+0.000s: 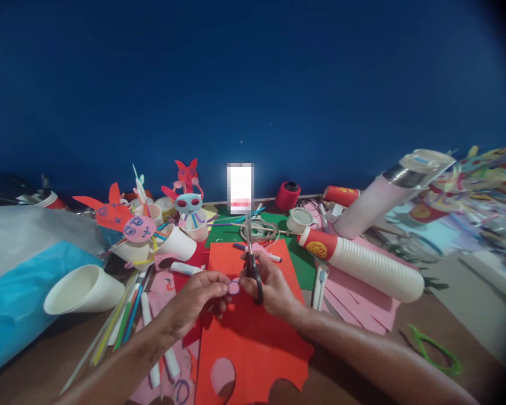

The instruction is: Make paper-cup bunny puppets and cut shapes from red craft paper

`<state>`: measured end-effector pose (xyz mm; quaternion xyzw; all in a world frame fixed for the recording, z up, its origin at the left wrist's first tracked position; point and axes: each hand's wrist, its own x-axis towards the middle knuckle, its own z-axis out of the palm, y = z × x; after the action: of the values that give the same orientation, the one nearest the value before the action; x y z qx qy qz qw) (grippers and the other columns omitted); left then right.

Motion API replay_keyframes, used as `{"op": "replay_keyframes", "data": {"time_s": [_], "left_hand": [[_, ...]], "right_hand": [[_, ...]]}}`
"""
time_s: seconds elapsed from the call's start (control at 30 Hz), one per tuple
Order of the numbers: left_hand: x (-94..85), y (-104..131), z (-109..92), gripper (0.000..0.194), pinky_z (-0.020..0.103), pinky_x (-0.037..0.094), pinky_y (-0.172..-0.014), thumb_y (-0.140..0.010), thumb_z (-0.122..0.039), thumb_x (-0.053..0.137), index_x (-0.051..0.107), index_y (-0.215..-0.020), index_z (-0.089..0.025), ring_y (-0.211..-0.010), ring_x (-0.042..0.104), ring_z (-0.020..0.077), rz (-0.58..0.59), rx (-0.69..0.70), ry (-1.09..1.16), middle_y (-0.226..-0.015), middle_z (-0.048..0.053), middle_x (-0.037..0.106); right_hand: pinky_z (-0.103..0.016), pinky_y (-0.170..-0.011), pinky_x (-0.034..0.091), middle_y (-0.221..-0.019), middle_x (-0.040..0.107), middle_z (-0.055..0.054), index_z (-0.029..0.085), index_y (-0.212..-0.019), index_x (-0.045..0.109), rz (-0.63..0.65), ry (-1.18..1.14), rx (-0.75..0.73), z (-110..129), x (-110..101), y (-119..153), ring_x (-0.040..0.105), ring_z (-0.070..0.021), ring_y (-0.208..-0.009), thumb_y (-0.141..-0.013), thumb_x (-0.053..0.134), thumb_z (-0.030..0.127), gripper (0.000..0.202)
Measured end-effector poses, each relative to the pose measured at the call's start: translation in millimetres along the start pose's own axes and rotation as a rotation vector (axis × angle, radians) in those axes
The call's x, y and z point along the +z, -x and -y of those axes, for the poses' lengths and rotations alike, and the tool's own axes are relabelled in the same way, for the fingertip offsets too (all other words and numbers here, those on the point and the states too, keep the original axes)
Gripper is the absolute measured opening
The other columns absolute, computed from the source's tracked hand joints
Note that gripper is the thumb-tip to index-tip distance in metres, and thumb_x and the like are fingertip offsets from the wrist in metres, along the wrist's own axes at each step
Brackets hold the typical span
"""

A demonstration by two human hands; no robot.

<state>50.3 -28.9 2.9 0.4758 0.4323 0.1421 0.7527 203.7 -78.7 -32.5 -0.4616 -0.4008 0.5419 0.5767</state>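
Pink paper, cut into a small disc with a purple outline point(234, 288), sits between the person's hands, above the red sheet point(253, 349). The left hand point(208, 289) pinches the disc's left edge between thumb and fingers. The right hand point(274, 284) grips the black-handled scissors point(258, 284), its fingers wrapped about the handles, while the blades point up and away from the person. The fingertips of this hand are right at the disc's other edge; whether they press on it cannot be told.

The red sheet lies beneath both hands, with curved bites taken out of its lower right edge. A larger pink oval point(222, 374) rests on it near the lower left. Just beyond the left hand lies a white marker point(186, 268); to the right of the sheet is a white utility knife point(320, 287), next to a nested stack of paper cups point(375, 270) lying on its side over pink paper point(358, 306). A white cup point(84, 291) lies tipped at the left, near a blue bag point(21, 315). Green-handled scissors point(438, 354) lie at the far right.
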Motion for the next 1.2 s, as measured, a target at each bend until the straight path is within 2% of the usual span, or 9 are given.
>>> {"op": "replay_keyframes", "data": {"time_s": [0.17, 0.3, 0.37, 0.5, 0.57, 0.87, 1.2], "left_hand": [[1.9, -1, 6, 0.014, 0.015, 0.033, -0.036, -0.069, -0.028, 0.058, 0.055, -0.067, -0.013, -0.042, 0.049, 0.0077, 0.023, 0.042, -0.034, -0.052, 0.000, 0.057], [1.2, -2, 5, 0.017, 0.014, 0.030, -0.035, -0.069, -0.029, 0.060, 0.054, -0.063, -0.014, -0.042, 0.049, 0.0069, -0.073, 0.051, -0.022, -0.051, -0.002, 0.056], [-1.1, 0, -1, 0.012, 0.014, 0.034, -0.040, -0.068, -0.025, 0.060, 0.053, -0.065, -0.015, -0.046, 0.050, 0.0068, -0.128, 0.073, 0.038, -0.053, -0.003, 0.056], [-8.6, 4, -12, 0.007, 0.020, 0.043, -0.053, -0.069, -0.022, 0.057, 0.054, -0.067, -0.015, -0.058, 0.054, 0.0096, -0.196, 0.210, 0.117, -0.064, -0.001, 0.059], [-11.7, 4, -14, 0.004, 0.021, 0.044, -0.055, -0.068, -0.019, 0.057, 0.054, -0.067, -0.016, -0.062, 0.055, 0.0110, -0.227, 0.264, 0.144, -0.066, -0.001, 0.058], [-7.5, 5, -17, 0.004, 0.023, 0.045, -0.054, -0.064, -0.017, 0.057, 0.053, -0.064, -0.017, -0.057, 0.053, 0.0112, -0.225, 0.327, 0.169, -0.063, -0.003, 0.056], [-0.3, 1, -17, 0.006, 0.023, 0.043, -0.055, -0.063, -0.019, 0.059, 0.053, -0.064, -0.016, -0.055, 0.054, 0.0107, -0.244, 0.309, 0.150, -0.062, -0.002, 0.057]], "right_hand": [[-0.018, -0.048, 0.036, -0.067, 0.052, 0.003, 0.020, -0.097, 0.043, 0.001, -0.035, -0.017, 0, 2, 1, 0.047, -0.0091, -0.056, -0.065, 0.068, 0.021, 0.040], [-0.020, -0.051, 0.037, -0.069, 0.048, 0.003, 0.020, -0.099, 0.043, 0.049, 0.016, -0.012, 0, -1, 2, 0.046, -0.0102, -0.059, -0.067, 0.067, 0.031, 0.041], [-0.021, -0.053, 0.036, -0.072, 0.047, 0.002, 0.020, -0.102, 0.043, 0.118, 0.064, -0.026, 1, -3, 3, 0.044, -0.0103, -0.062, -0.070, 0.065, 0.037, 0.042], [-0.022, -0.057, 0.036, -0.073, 0.044, 0.002, 0.019, -0.101, 0.043, 0.362, 0.121, -0.036, 2, -6, 7, 0.040, -0.0101, -0.062, -0.074, 0.056, 0.049, 0.042], [-0.022, -0.057, 0.036, -0.073, 0.044, 0.002, 0.020, -0.099, 0.044, 0.407, 0.152, -0.017, 1, -5, 9, 0.039, -0.0099, -0.061, -0.074, 0.055, 0.051, 0.041], [-0.022, -0.055, 0.036, -0.068, 0.045, 0.003, 0.019, -0.097, 0.045, 0.441, 0.148, 0.008, -3, -2, 10, 0.038, -0.0099, -0.057, -0.070, 0.056, 0.056, 0.047], [-0.023, -0.055, 0.035, -0.068, 0.045, 0.002, 0.019, -0.100, 0.047, 0.454, 0.145, 0.002, 1, -3, 11, 0.039, -0.0109, -0.059, -0.070, 0.054, 0.058, 0.050]]}}
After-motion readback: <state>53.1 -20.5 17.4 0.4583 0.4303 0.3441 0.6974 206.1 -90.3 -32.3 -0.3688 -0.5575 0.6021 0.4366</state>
